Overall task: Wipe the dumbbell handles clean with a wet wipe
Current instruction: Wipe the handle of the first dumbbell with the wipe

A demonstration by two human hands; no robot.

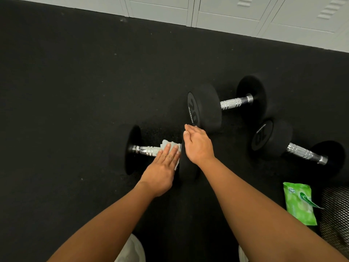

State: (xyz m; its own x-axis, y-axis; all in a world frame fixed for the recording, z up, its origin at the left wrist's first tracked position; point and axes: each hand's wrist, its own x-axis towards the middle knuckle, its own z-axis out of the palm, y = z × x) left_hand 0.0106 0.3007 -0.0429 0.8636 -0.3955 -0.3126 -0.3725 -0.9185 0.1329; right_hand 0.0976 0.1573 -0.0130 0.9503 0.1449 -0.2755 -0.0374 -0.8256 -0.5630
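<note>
Two of the dumbbells show a "20" on the end plate. The green wipes packet (pixel 300 205) reads "15", with a brand starting with "S" that I cannot read further.

There are three dumbbells on the black rubber floor (pixel 75 91), one wet wipe and one packet. My left hand (pixel 162 167) lies over the near dumbbell (pixel 133 148), its fingers (pixel 170 154) straight and together. They press the wet wipe (pixel 167 144) flat onto the right end of its chrome handle (pixel 145 150). My right hand (pixel 198 146) rests on that dumbbell's right head, fingers relaxed and nearly straight, holding nothing, and hides most of the head.

The second dumbbell (pixel 204 108) lies beyond and right of the near one, just past my right fingertips. The third dumbbell (pixel 272 138) is further right. The packet lies right of the near dumbbell and closer to me, beside a black mesh object (pixel 338 214). Pale lockers (pixel 226 12) stand well beyond.
</note>
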